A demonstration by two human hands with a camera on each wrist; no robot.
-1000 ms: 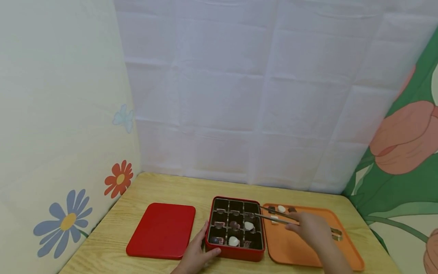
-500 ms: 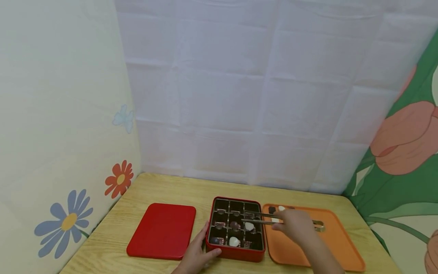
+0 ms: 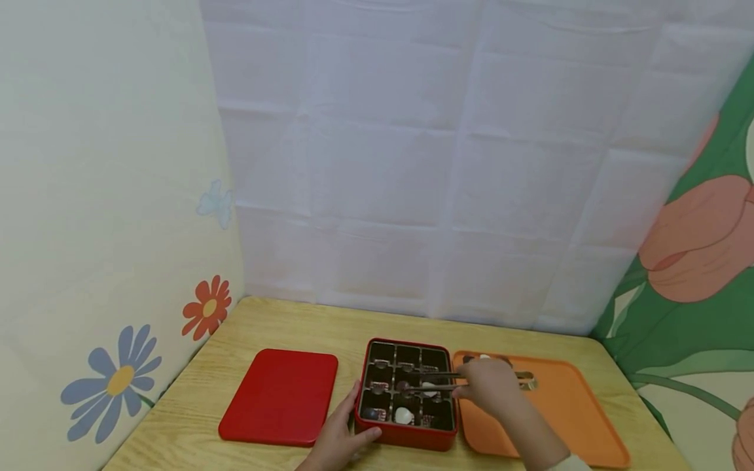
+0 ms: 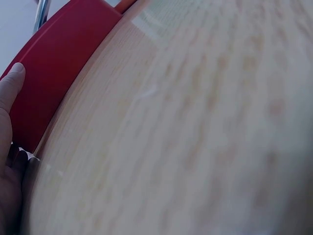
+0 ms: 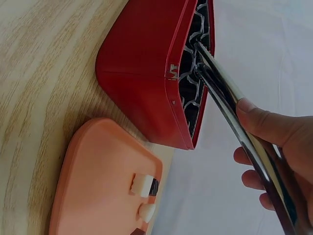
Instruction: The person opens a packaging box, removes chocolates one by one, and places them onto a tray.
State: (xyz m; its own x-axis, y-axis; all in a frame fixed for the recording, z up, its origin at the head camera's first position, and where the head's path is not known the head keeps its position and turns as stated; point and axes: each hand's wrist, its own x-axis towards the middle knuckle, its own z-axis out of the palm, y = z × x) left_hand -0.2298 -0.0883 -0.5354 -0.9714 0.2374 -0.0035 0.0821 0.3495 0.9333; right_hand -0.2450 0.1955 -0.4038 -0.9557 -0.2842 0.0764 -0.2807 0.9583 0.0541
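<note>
My left hand holds the near left corner of a red square box, thumb on its front wall and fingers along its left side. The left wrist view catches that thumb against the red wall. In my right hand is a pair of metal tongs, gripped partway along. Their tips reach down into the box's middle, by a brown chocolate. A white chocolate sits in a front compartment and a dark one at front left. Another white chocolate lies partly behind the tongs.
An orange tray stands right of the box, partly under my right arm. Near its far edge lie a white square piece, a white rounded piece and dark pieces. A red lid lies flat on the wooden table at left.
My right hand has moved left, carrying the tongs from over the box's right edge toward its middle. The left hand and the box have stayed put.
</note>
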